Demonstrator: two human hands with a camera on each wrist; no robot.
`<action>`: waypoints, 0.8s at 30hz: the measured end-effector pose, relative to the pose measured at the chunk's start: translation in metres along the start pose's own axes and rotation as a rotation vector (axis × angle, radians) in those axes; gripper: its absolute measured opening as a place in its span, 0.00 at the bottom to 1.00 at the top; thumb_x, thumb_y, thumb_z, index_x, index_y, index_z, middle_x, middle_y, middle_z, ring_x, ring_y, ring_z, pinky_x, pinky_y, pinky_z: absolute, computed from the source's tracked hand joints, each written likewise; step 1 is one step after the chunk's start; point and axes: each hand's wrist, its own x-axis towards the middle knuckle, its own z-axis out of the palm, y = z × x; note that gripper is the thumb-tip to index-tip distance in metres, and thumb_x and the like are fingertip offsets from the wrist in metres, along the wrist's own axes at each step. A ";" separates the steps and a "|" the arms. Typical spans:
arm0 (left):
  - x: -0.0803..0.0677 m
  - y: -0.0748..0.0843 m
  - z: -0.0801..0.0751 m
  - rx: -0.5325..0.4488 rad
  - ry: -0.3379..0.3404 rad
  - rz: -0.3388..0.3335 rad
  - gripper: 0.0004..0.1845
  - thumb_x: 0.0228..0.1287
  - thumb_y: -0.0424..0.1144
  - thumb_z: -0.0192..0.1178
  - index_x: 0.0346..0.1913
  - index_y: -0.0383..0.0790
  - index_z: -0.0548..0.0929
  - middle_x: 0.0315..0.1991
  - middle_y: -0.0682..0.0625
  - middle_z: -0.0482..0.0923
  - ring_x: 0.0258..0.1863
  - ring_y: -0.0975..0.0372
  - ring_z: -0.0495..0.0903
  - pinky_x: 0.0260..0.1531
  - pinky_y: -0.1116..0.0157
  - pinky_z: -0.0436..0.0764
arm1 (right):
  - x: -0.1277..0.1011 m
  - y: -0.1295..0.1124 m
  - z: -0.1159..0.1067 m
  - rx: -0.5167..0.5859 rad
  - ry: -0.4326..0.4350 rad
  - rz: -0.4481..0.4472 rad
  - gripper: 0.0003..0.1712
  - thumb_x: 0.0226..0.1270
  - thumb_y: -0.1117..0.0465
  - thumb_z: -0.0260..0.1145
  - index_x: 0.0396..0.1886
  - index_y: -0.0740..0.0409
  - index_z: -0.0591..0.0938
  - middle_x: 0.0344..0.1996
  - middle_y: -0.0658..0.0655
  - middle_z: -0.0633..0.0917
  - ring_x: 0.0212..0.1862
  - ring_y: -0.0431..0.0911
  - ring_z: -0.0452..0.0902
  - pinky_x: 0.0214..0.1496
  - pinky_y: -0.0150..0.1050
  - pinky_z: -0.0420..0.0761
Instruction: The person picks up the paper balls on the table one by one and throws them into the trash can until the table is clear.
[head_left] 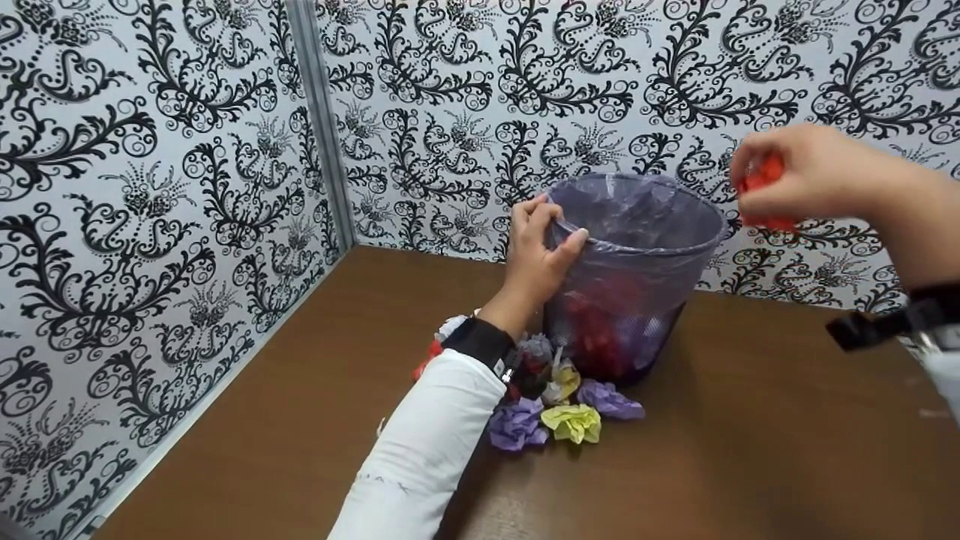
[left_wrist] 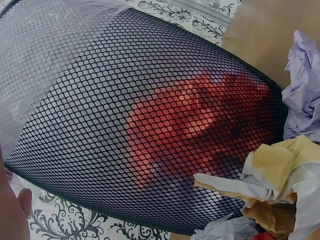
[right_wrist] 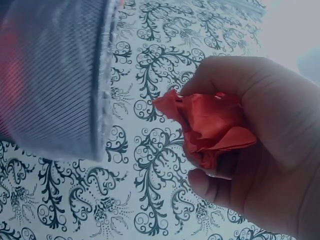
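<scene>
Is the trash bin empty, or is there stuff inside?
Not empty. Red crumpled paper shows through the mesh bin, low down inside its clear liner.

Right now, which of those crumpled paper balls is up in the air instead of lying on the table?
The red paper ball: the right hand grips it, raised beside the bin's rim. The purple and yellow balls lie on the table at the bin's foot.

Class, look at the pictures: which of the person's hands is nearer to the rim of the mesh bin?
Left. The left hand grips the mesh bin at its rim. The right hand is off to the bin's right, apart from it, holding a crumpled red paper.
</scene>
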 end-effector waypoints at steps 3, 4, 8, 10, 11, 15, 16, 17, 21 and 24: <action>-0.001 0.001 -0.001 0.007 -0.005 -0.005 0.26 0.52 0.67 0.52 0.42 0.51 0.74 0.62 0.54 0.60 0.61 0.62 0.65 0.55 0.60 0.73 | 0.014 -0.005 -0.007 0.010 0.053 0.002 0.16 0.55 0.61 0.70 0.44 0.53 0.77 0.32 0.60 0.82 0.28 0.51 0.80 0.28 0.39 0.81; -0.001 0.001 -0.001 0.007 -0.008 -0.005 0.25 0.52 0.67 0.52 0.42 0.52 0.73 0.62 0.54 0.60 0.61 0.62 0.65 0.55 0.60 0.73 | 0.018 -0.006 -0.009 0.012 0.075 0.003 0.16 0.56 0.60 0.70 0.45 0.52 0.77 0.34 0.60 0.82 0.30 0.51 0.80 0.28 0.39 0.81; -0.001 0.002 -0.002 0.006 -0.011 -0.004 0.24 0.53 0.68 0.52 0.42 0.53 0.72 0.62 0.54 0.60 0.60 0.62 0.65 0.54 0.60 0.74 | 0.036 -0.010 -0.015 0.016 0.173 0.011 0.20 0.58 0.51 0.71 0.47 0.52 0.77 0.40 0.59 0.80 0.35 0.52 0.78 0.30 0.36 0.80; -0.001 0.001 -0.002 0.006 -0.002 0.005 0.25 0.52 0.68 0.52 0.42 0.52 0.73 0.62 0.53 0.60 0.60 0.61 0.66 0.54 0.60 0.74 | 0.045 -0.011 -0.015 0.030 0.216 0.030 0.23 0.58 0.47 0.71 0.49 0.51 0.77 0.42 0.59 0.78 0.37 0.52 0.76 0.30 0.35 0.78; -0.001 0.001 -0.002 0.008 0.006 0.012 0.25 0.52 0.68 0.52 0.42 0.52 0.73 0.62 0.52 0.61 0.61 0.60 0.67 0.54 0.60 0.74 | 0.049 -0.012 -0.014 0.039 0.234 0.041 0.24 0.58 0.46 0.71 0.49 0.51 0.77 0.43 0.59 0.78 0.38 0.52 0.75 0.31 0.34 0.78; -0.001 -0.001 -0.001 0.017 0.026 0.032 0.27 0.51 0.68 0.52 0.42 0.50 0.74 0.61 0.49 0.63 0.62 0.58 0.67 0.57 0.61 0.72 | 0.066 -0.015 -0.005 0.080 0.274 0.075 0.24 0.60 0.48 0.69 0.51 0.52 0.76 0.44 0.57 0.77 0.41 0.51 0.75 0.32 0.33 0.80; -0.001 -0.001 -0.001 0.018 0.026 0.033 0.27 0.51 0.68 0.52 0.43 0.50 0.74 0.61 0.49 0.63 0.62 0.58 0.67 0.58 0.61 0.71 | 0.069 -0.016 -0.002 0.083 0.276 0.081 0.23 0.60 0.48 0.68 0.52 0.53 0.76 0.44 0.57 0.77 0.41 0.51 0.75 0.32 0.33 0.80; -0.002 -0.001 -0.001 0.017 0.023 0.029 0.27 0.51 0.68 0.52 0.43 0.50 0.74 0.61 0.50 0.62 0.62 0.58 0.67 0.57 0.61 0.71 | 0.073 -0.016 0.001 0.090 0.270 0.087 0.24 0.60 0.49 0.68 0.53 0.54 0.75 0.44 0.58 0.77 0.41 0.51 0.75 0.33 0.33 0.81; -0.001 0.000 -0.001 0.016 0.007 0.009 0.27 0.52 0.69 0.51 0.42 0.52 0.73 0.62 0.52 0.61 0.60 0.60 0.67 0.55 0.60 0.72 | 0.086 -0.017 0.014 0.110 0.239 0.107 0.25 0.61 0.50 0.68 0.54 0.55 0.74 0.45 0.58 0.78 0.42 0.51 0.77 0.37 0.34 0.82; -0.001 0.001 -0.001 0.023 0.002 -0.001 0.26 0.51 0.70 0.51 0.42 0.53 0.73 0.62 0.53 0.61 0.60 0.61 0.66 0.54 0.59 0.73 | 0.094 -0.015 0.025 0.122 0.213 0.116 0.24 0.60 0.52 0.68 0.53 0.56 0.74 0.45 0.58 0.79 0.41 0.51 0.80 0.39 0.35 0.82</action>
